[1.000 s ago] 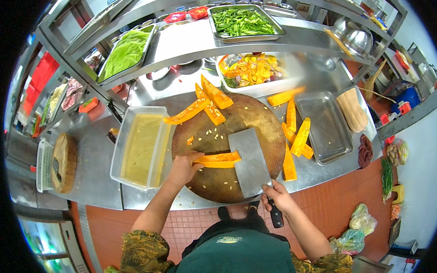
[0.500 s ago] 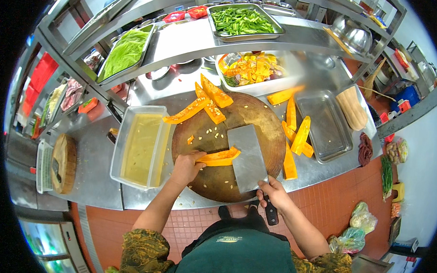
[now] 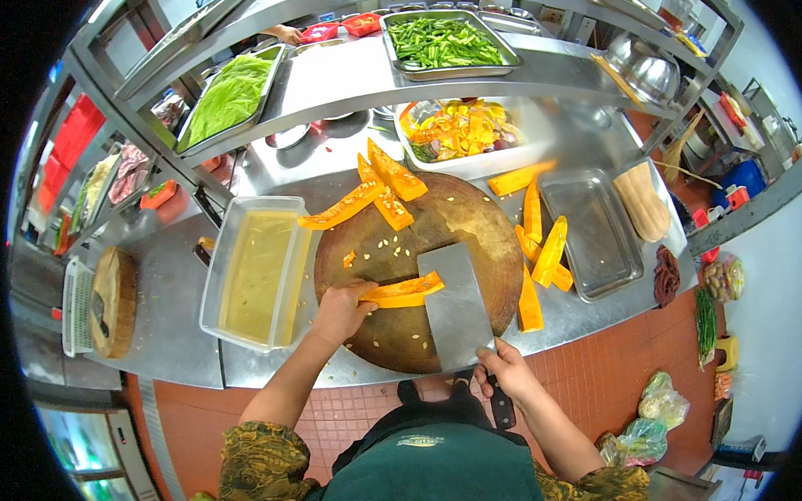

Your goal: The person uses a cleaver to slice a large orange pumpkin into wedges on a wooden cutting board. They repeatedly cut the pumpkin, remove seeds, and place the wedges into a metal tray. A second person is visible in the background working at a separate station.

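On the round wooden chopping board [image 3: 490,218] lies a long orange squash strip [image 3: 406,290]. My left hand [image 3: 342,312] is closed on its left end. My right hand [image 3: 506,373] grips a broad cleaver [image 3: 461,310] by the dark handle and the heel of the blade. The blade leans over the strip's right end and hides that tip. Several seedy squash wedges [image 3: 393,172] rest at the board's far left edge, with loose seeds [image 3: 385,243] nearby. Peeled squash strips [image 3: 551,247] lie on the counter right of the board.
Left of the board stands a clear plastic tub [image 3: 259,272] of yellowish liquid. To the right are a metal tray [image 3: 599,257] and a whole squash [image 3: 643,202]. A white bin [image 3: 519,153] of cut vegetables sits behind, under a steel shelf [image 3: 354,85]. A co-worker's hand [image 3: 289,35] shows beyond.
The cleaver's blade has shifted slightly toward me, with my right hand lower. My left hand keeps its place on the strip. A co-worker's hand has appeared by the red containers.
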Tool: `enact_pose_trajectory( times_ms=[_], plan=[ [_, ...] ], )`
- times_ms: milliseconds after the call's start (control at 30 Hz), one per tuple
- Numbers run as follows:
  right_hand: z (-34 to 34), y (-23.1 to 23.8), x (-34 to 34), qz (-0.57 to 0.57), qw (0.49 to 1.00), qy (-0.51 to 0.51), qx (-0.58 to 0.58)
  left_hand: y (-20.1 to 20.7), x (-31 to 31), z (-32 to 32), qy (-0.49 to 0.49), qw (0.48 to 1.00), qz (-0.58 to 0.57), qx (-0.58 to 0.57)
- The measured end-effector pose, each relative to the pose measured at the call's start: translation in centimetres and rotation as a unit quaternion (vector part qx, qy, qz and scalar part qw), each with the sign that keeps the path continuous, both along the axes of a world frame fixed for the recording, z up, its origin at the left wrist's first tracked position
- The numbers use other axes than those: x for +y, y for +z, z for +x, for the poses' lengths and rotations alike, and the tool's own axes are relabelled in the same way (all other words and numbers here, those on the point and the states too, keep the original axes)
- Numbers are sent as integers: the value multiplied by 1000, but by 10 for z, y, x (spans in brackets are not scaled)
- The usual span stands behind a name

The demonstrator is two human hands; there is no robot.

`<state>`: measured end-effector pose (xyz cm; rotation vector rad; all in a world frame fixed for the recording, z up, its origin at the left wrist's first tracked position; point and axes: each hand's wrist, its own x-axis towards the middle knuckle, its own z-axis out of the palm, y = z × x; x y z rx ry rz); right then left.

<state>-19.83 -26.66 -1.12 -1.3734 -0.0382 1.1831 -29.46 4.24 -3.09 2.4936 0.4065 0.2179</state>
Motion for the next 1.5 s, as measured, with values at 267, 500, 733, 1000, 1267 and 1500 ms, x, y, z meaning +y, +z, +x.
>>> enact_pose_trajectory(
  times_ms=[267, 500, 733, 1000, 1267, 1500],
  plan=[
    [0, -5, 17, 25, 1000, 4, 0, -1, -1, -1, -2, 1000, 1, -10],
    [-1, -4, 20, 37, 999, 7, 24, -1, 0, -2, -7, 1000, 1, -18],
    [-5, -12, 31, 43, 998, -11, 46, -9, -1, -4, -9, 999, 18, -44],
    [-20, -17, 51, 51, 998, -18, 25, -11, -3, -6, 3, 998, 36, -48],
    [-35, 21, 69, -144, 798, 142, -567, 4, -45, -9, 140, 988, 47, 47],
    [-33, 25, 59, -139, 696, 184, -681, -43, -31, 2, 166, 969, -165, -81]
  ],
)
